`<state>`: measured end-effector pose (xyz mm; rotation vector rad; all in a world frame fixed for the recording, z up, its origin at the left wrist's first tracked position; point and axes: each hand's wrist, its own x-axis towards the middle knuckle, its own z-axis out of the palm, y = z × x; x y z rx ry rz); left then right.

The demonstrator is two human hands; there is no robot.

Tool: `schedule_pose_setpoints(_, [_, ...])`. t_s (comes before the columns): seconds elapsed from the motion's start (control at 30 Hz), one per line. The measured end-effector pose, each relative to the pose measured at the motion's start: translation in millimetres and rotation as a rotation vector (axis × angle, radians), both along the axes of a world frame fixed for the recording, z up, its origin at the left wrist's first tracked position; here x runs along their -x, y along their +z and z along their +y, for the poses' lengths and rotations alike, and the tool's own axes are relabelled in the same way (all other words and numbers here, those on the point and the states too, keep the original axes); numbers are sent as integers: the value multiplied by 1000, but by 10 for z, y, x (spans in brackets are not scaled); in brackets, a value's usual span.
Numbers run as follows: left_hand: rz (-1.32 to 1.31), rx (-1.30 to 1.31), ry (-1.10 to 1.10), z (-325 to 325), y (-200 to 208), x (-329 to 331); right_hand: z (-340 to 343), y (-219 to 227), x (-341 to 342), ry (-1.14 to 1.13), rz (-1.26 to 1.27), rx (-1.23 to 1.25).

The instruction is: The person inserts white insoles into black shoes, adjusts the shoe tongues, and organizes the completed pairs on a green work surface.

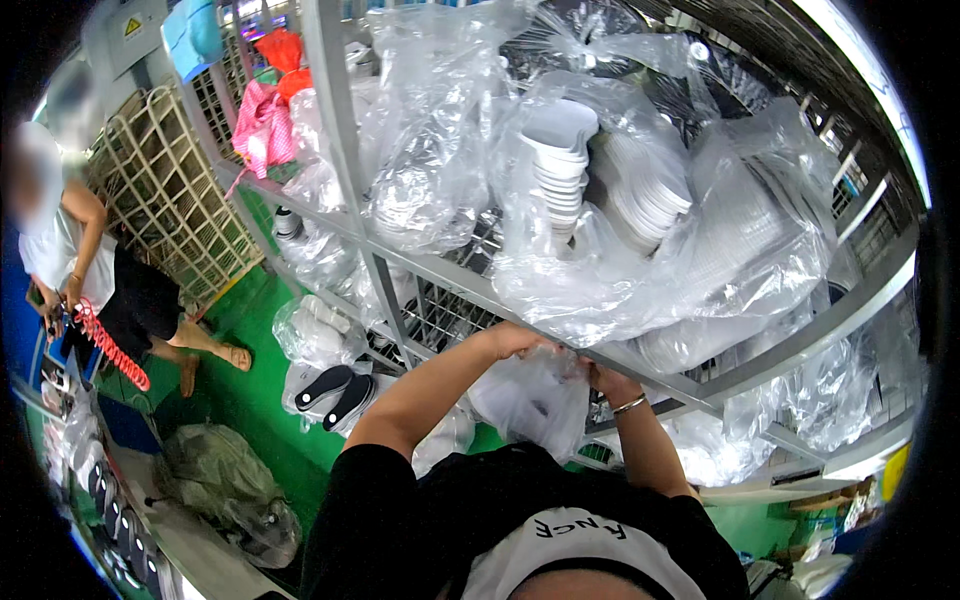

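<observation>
A clear plastic bag [535, 400] hangs in front of me, just below the front bar of a metal rack. Its upper edge is between my left hand [515, 341] and my right hand [608, 378], and both are closed on it. Pale, blurred shapes show through the film; I cannot make out what they are. The grey bar partly covers my fingertips. A bracelet is on my right wrist. Right above, on the shelf, big clear bags hold stacks of white shoe soles [560, 170] and another white stack [640, 190].
The metal rack [450, 268] spans the front, with more bagged goods below. Black soles [345, 395] lie low at its left. On the green floor [235, 390] stands a large wrapped sack [235, 490]. A person [100, 260] stands at far left near a red coiled hose [110, 345].
</observation>
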<state>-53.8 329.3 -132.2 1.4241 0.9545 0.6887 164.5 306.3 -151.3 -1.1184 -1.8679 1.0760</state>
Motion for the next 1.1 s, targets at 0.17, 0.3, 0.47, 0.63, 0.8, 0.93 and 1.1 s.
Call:
schedule_pose_setpoints(0.17, [-536,369,22,-40,159,-84,88,-465,-13,-128,-59,-325])
schedule_pose_setpoints(0.3, [-295,343,45,51,8,225,-145,-67,394,-129,-774,-632])
schedule_pose_setpoints(0.47, [-8,181,-6,310,-30,70,240,-296,84,-362,272,-250])
schedule_pose_setpoints(0.63, [171,21,28,361,-116,213,450,-356,-113,-531,573,117])
schedule_pose_setpoints(0.8, [407,-287,85,592,-27,303,621,-260,-397,-602,693,106])
schedule_pose_setpoints(0.93, [536,-440,179,794,-176,396,727,-361,-556,-649,718,136])
schedule_pose_setpoints(1.1, [744,-751,368,883,-273,841,783,-419,-608,-642,743,159])
